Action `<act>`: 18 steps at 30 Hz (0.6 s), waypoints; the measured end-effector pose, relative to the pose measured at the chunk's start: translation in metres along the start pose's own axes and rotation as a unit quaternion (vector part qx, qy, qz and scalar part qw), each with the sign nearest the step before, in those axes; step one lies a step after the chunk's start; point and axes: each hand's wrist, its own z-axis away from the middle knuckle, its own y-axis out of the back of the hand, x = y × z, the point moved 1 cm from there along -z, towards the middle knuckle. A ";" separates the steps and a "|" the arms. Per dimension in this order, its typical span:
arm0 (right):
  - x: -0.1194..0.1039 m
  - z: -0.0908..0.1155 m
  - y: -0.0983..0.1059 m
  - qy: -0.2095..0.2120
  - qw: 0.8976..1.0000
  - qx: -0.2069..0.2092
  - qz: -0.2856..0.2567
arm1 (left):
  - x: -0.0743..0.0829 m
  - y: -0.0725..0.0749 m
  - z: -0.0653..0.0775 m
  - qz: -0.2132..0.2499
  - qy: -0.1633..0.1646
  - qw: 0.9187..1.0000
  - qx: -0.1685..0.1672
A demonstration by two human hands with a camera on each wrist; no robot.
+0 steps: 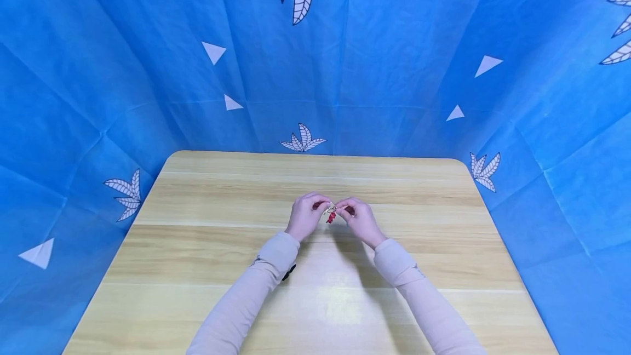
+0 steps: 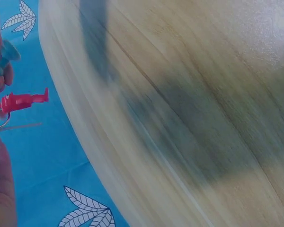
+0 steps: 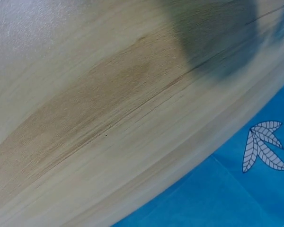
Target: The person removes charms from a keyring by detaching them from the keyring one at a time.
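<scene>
Above the middle of the table, both hands meet at a small keychain. A red figure-shaped charm (image 1: 331,217) hangs between them, its metal ring close to the fingertips. On one side my left hand (image 1: 305,216) pinches a small pale part of the keychain; on the other, my right hand (image 1: 363,220) pinches near the ring. The left wrist view catches the red charm (image 2: 24,100) side-on with its split ring (image 2: 9,117), a thin straight piece below, and a teal piece (image 2: 8,51) between fingers. Fingertips partly hide the ring. The right wrist view barely catches a hand.
A light wood-grain table (image 1: 207,267) with rounded far corners lies under the hands. Blue curtains (image 1: 394,59) with white leaf and triangle prints surround its back and sides. A small black item (image 1: 289,272) shows beside the left sleeve cuff.
</scene>
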 end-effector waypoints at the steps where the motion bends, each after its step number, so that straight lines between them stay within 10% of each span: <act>1: 0.000 0.000 0.000 -0.002 1.000 -0.003 0.000 | 0.000 0.000 0.000 0.002 0.000 1.000 0.000; 18: 0.005 0.002 -0.003 -0.008 1.000 -0.017 -0.002 | -0.004 0.002 0.007 0.012 0.004 1.000 -0.009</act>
